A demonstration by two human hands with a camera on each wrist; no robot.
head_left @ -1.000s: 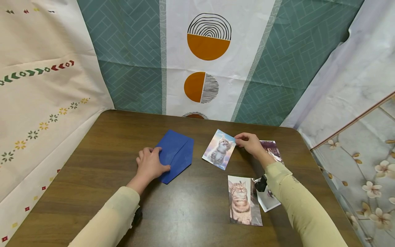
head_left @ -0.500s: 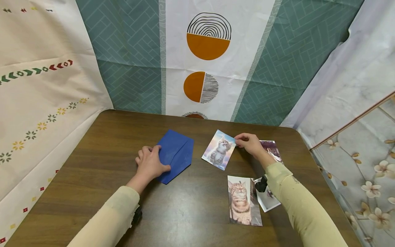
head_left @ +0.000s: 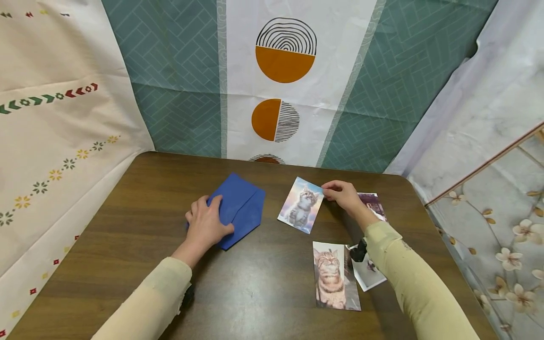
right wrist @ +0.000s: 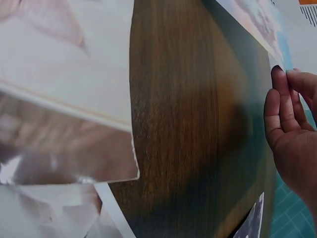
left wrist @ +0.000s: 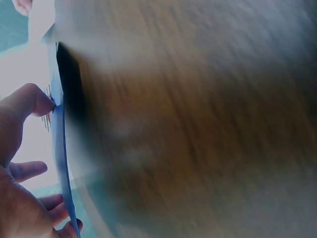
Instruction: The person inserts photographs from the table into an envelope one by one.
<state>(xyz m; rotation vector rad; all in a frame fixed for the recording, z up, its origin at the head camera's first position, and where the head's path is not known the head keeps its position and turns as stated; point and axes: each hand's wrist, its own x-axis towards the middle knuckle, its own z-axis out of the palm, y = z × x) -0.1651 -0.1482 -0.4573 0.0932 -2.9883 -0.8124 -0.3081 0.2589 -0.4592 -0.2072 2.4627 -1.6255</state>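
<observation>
**Left Spread Wide, Right Drawn to a Pinch**

From my seat, I see the left forearm [head_left: 146, 295] slanting inward to the left hand [head_left: 207, 224], its back upward, thumb [head_left: 225, 230] and index finger [head_left: 215, 204] parted in a broad grip. The right forearm [head_left: 408, 271] angles in from the opposite side, wrist nearly straight. My right hand [head_left: 343, 194] pinches between thumb and forefinger, well apart from the left, its other fingers [right wrist: 271, 114] bent beside the pinch.

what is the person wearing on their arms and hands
The left sleeve and right sleeve are long and pale yellow. The left wrist camera and right wrist camera are small and black. The left hand and right hand are bare.
</observation>
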